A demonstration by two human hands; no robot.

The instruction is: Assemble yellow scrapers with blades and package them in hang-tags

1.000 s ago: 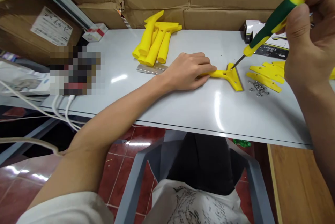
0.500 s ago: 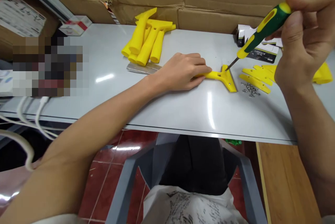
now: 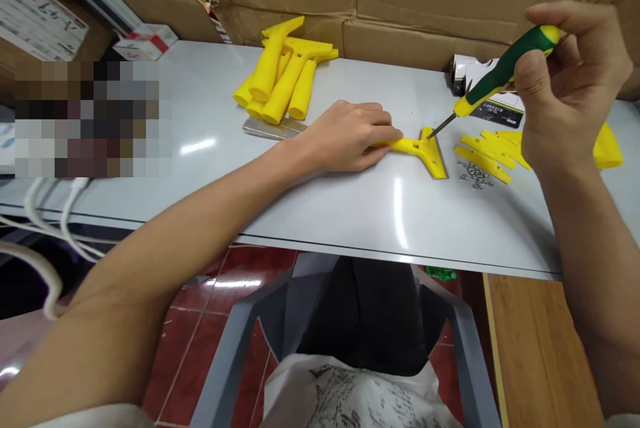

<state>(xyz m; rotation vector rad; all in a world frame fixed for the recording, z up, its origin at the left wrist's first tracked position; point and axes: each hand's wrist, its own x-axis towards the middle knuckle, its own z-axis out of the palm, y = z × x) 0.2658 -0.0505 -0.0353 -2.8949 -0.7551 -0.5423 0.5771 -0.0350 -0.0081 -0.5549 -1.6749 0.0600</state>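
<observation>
My left hand is closed round the handle of a yellow scraper, pressing it flat on the white table. In my right hand is a green and yellow screwdriver, gripped near its butt end and slanting down to the left. Its tip meets the upper part of the scraper's wide head; whether a screw sits under it is too small to tell. Small silver screws lie in a pile right of the head. Beside them are flat yellow plates with holes.
Several yellow scraper handles are heaped at the back, with metal strips in front. Black and white packets and another yellow piece lie to the right. Cardboard walls the rear; white cables hang at left.
My right hand has turned about the screwdriver's handle and the thumb sits further along it. The tip stays at the scraper's head. My left hand keeps its place; the view shifts slightly.
</observation>
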